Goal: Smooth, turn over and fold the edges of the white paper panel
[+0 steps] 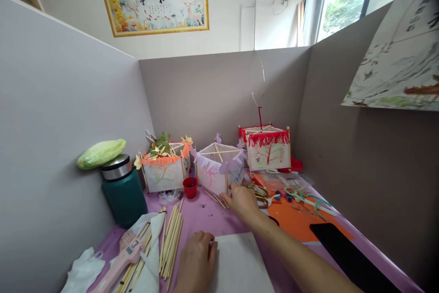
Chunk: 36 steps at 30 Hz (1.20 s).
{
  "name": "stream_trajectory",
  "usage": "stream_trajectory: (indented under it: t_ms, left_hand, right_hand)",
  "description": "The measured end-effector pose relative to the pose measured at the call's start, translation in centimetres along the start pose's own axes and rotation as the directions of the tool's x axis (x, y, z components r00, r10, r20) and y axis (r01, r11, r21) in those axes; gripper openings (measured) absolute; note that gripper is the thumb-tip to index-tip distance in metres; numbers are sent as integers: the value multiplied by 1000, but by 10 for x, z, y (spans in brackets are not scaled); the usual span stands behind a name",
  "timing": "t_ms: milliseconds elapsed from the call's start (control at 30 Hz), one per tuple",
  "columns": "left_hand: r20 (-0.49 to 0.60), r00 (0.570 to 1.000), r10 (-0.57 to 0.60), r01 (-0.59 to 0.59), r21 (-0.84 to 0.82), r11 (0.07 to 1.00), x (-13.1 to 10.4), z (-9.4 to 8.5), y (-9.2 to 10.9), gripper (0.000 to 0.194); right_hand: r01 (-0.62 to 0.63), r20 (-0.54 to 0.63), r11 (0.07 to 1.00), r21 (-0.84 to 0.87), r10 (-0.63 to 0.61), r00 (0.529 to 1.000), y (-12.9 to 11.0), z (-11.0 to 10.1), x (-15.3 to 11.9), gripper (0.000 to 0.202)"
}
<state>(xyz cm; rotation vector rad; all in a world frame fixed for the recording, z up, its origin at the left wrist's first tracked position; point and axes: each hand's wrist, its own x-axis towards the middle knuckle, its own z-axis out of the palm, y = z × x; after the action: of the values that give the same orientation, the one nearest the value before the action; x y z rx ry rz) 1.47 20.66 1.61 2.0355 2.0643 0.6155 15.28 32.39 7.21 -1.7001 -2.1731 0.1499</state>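
Note:
My right hand [243,200] reaches to the foot of the purple-fringed paper lantern [211,175], its fingers curled at the lantern's lower corner beside a few short sticks [216,199]. Whether it grips anything there is too small to tell. My left hand [198,258] rests at the left edge of a white paper sheet [242,261], fingers bent and close together, with nothing visible in them. Left of it lies a bundle of thin wooden sticks [171,238]. A small red cup [190,188] stands by the lantern.
An orange-fringed lantern [164,176] and a red-fringed lantern [269,153] stand behind. A green flask [125,197] and pink glue gun [120,261] are left. Scissors [259,190], orange paper [291,220] and a black flat object [346,252] lie right. Grey partitions surround the table.

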Motion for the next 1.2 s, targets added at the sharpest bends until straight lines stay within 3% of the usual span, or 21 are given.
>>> stream_trajectory:
  t_ms: [167,400,767,1033,1200]
  left_hand:
    - [26,999,35,-35,-5,999,1,2,-8,29]
    - [77,997,30,-30,-2,1000,-1,2,-7,26]
    - [119,993,18,-18,3,1000,-1,-2,-4,27]
    - [84,996,30,-33,28,999,2,12,-12,24]
    - [75,996,48,-49,14,999,2,12,-12,24]
  right_hand:
    - [-90,-15,994,-58,89,996,3,20,38,39]
    - [-62,-34,995,-77,60,998,5,36,43,35]
    - [-20,-48,1000,-22,19,999,24,27,72,36]
    - [-44,-8,998,34,45,999,39,25,92,33]
    - [-70,-30,997,22,70,997,44,25,100,35]
